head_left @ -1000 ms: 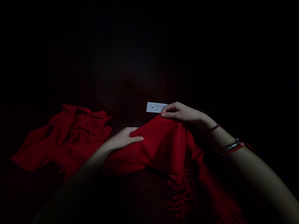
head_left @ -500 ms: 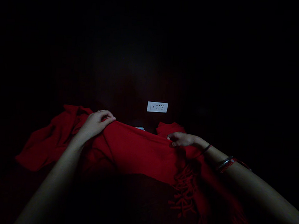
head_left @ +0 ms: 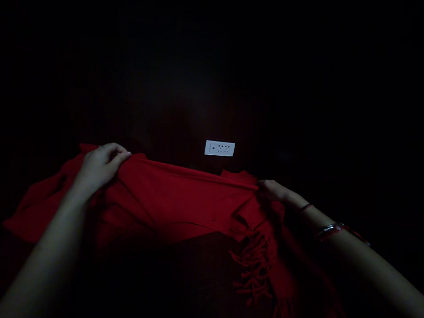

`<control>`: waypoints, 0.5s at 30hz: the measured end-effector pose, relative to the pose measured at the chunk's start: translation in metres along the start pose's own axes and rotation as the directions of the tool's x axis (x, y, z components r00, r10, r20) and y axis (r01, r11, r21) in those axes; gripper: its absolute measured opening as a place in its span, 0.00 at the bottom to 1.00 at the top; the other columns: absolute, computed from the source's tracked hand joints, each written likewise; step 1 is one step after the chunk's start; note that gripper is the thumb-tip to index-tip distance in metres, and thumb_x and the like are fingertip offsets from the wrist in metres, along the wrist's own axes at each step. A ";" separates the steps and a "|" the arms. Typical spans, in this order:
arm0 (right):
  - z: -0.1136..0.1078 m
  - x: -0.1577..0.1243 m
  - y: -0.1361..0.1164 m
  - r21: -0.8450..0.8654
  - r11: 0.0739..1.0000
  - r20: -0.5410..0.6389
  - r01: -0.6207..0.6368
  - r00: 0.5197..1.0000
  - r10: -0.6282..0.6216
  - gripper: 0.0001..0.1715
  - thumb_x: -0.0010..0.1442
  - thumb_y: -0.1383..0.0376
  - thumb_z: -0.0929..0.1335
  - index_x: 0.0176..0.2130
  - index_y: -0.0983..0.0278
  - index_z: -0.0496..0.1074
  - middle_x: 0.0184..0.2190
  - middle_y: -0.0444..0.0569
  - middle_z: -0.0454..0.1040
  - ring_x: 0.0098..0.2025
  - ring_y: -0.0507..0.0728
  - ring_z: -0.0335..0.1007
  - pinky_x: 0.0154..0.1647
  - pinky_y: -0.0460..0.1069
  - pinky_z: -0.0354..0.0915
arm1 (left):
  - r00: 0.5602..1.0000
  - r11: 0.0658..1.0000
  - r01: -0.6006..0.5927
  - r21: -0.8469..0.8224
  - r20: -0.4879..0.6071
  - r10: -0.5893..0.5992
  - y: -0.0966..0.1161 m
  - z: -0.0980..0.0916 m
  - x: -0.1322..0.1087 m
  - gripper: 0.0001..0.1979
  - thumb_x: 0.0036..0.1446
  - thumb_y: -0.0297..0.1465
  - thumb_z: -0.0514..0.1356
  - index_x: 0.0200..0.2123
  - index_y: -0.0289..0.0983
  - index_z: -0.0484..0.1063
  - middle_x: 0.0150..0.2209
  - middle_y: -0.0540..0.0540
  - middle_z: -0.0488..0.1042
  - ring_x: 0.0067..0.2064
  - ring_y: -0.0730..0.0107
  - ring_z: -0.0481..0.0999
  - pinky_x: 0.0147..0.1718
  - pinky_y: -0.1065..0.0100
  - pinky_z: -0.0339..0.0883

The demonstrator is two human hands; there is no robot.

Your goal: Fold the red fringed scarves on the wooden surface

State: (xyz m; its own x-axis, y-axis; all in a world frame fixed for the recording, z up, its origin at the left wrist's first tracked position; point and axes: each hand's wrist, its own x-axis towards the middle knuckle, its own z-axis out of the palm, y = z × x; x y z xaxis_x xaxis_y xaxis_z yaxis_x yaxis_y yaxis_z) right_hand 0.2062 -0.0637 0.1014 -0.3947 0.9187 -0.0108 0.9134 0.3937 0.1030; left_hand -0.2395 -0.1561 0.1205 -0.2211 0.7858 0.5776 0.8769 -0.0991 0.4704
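A red scarf (head_left: 182,193) with fringed ends is stretched between my two hands over a dark surface. My left hand (head_left: 103,164) pinches its upper edge, with loose folds of the cloth bunched further left. At the other end of that taut edge, my right hand (head_left: 274,190) is closed on the fabric, its fingertips partly in shadow. The twisted red fringe (head_left: 256,272) hangs below my right hand and lies on the surface. Bracelets circle my right wrist and forearm.
A white socket panel (head_left: 219,149) sits on the dark wall behind the scarf. Part of a dark tabletop (head_left: 209,272) shows in front of the cloth. Most of the surroundings are too dark to make out.
My hands have moved apart, the left one leftward and the right one slightly rightward, drawing the scarf's upper edge longer. A small pale object behind the cloth is now hidden.
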 end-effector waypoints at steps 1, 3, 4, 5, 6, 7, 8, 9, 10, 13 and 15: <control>-0.002 -0.002 0.004 0.020 1.000 0.041 0.001 0.999 -0.002 0.10 0.50 0.68 0.63 0.35 0.67 0.70 0.36 0.54 0.73 0.36 0.56 0.68 0.33 0.45 0.60 | 0.999 0.999 0.035 0.003 -0.022 -0.035 -0.002 -0.001 0.001 0.14 0.55 0.38 0.49 0.37 0.35 0.66 0.37 0.49 0.69 0.37 0.71 0.67 0.35 0.75 0.59; -0.001 -0.007 0.010 0.102 0.995 0.160 -0.014 0.987 -0.002 0.09 0.50 0.65 0.65 0.32 0.67 0.70 0.32 0.52 0.72 0.32 0.54 0.66 0.30 0.45 0.59 | 0.990 0.991 0.131 0.022 -0.050 -0.129 -0.008 -0.005 0.002 0.15 0.55 0.39 0.49 0.39 0.36 0.66 0.37 0.50 0.69 0.35 0.72 0.67 0.34 0.75 0.59; 0.002 -0.010 0.012 0.171 0.985 0.203 -0.022 0.979 -0.014 0.10 0.50 0.63 0.64 0.32 0.68 0.69 0.31 0.52 0.71 0.31 0.54 0.65 0.28 0.45 0.59 | 0.982 0.983 0.182 0.038 -0.052 -0.179 -0.011 -0.006 0.002 0.16 0.55 0.40 0.48 0.40 0.36 0.66 0.36 0.50 0.69 0.34 0.72 0.66 0.32 0.75 0.59; 0.005 -0.012 0.014 0.249 0.968 0.216 -0.022 0.976 -0.034 0.13 0.51 0.61 0.64 0.32 0.68 0.68 0.31 0.51 0.71 0.30 0.53 0.64 0.27 0.44 0.59 | 0.975 0.974 0.221 0.058 -0.046 -0.219 -0.014 -0.008 0.002 0.17 0.55 0.41 0.48 0.41 0.36 0.66 0.36 0.50 0.68 0.33 0.72 0.66 0.31 0.74 0.59; 0.008 -0.014 0.016 0.322 0.947 0.195 -0.013 0.979 -0.053 0.15 0.51 0.59 0.64 0.33 0.68 0.67 0.31 0.51 0.70 0.30 0.52 0.64 0.27 0.44 0.59 | 0.970 0.967 0.242 0.076 -0.033 -0.240 -0.016 -0.009 0.003 0.18 0.56 0.41 0.47 0.41 0.36 0.66 0.35 0.49 0.68 0.32 0.72 0.66 0.30 0.74 0.59; 0.010 -0.015 0.017 0.378 0.926 0.145 0.001 0.988 -0.060 0.17 0.51 0.57 0.63 0.33 0.69 0.66 0.31 0.50 0.70 0.30 0.52 0.63 0.27 0.44 0.59 | 0.967 0.962 0.255 0.095 -0.018 -0.254 -0.018 -0.009 0.003 0.18 0.56 0.42 0.47 0.42 0.35 0.66 0.34 0.49 0.67 0.31 0.72 0.66 0.29 0.74 0.58; 0.009 -0.015 0.018 0.413 0.911 0.077 0.015 0.996 -0.052 0.18 0.51 0.55 0.63 0.34 0.69 0.66 0.31 0.51 0.69 0.30 0.51 0.62 0.28 0.45 0.59 | 0.964 0.959 0.264 0.107 -0.010 -0.265 -0.020 -0.009 0.004 0.18 0.56 0.42 0.47 0.41 0.35 0.66 0.33 0.49 0.67 0.31 0.71 0.65 0.29 0.74 0.58; 0.006 -0.016 0.019 0.429 0.903 -0.001 0.025 1.000 -0.027 0.20 0.51 0.54 0.63 0.34 0.68 0.65 0.31 0.50 0.69 0.30 0.51 0.61 0.28 0.45 0.59 | 0.961 0.955 0.276 0.111 -0.009 -0.277 -0.022 -0.009 0.005 0.18 0.56 0.42 0.47 0.41 0.35 0.66 0.32 0.49 0.66 0.30 0.71 0.65 0.28 0.74 0.58; 0.000 -0.016 0.020 0.435 0.900 -0.079 0.028 0.997 0.007 0.21 0.51 0.53 0.63 0.34 0.68 0.65 0.31 0.50 0.68 0.30 0.51 0.60 0.29 0.45 0.59 | 0.956 0.950 0.293 0.109 -0.020 -0.293 -0.025 -0.009 0.006 0.18 0.56 0.41 0.48 0.41 0.35 0.66 0.31 0.49 0.66 0.30 0.71 0.65 0.28 0.74 0.57; -0.030 -0.018 0.022 0.469 0.882 -0.224 0.040 0.972 0.076 0.23 0.51 0.52 0.62 0.37 0.68 0.66 0.31 0.49 0.68 0.29 0.51 0.60 0.29 0.46 0.58 | 0.926 0.925 0.372 0.083 -0.098 -0.364 -0.036 -0.010 0.008 0.16 0.55 0.40 0.49 0.40 0.37 0.67 0.28 0.50 0.66 0.30 0.71 0.64 0.26 0.75 0.57; -0.051 -0.023 0.022 0.477 0.875 -0.180 0.079 0.984 0.009 0.24 0.50 0.53 0.63 0.40 0.68 0.67 0.32 0.50 0.70 0.30 0.52 0.62 0.30 0.46 0.59 | 0.901 0.905 0.422 0.058 -0.140 -0.411 -0.045 -0.014 0.007 0.17 0.54 0.41 0.49 0.41 0.37 0.67 0.29 0.50 0.66 0.29 0.71 0.64 0.26 0.74 0.56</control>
State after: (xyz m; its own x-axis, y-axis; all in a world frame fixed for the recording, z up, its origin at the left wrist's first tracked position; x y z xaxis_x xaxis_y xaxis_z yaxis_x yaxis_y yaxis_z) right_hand 0.2306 -0.0778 0.1545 -0.3982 0.9016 0.1688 0.8155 0.4322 -0.3849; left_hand -0.2867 -0.1544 0.1130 -0.6194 0.6633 0.4200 0.7249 0.2778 0.6303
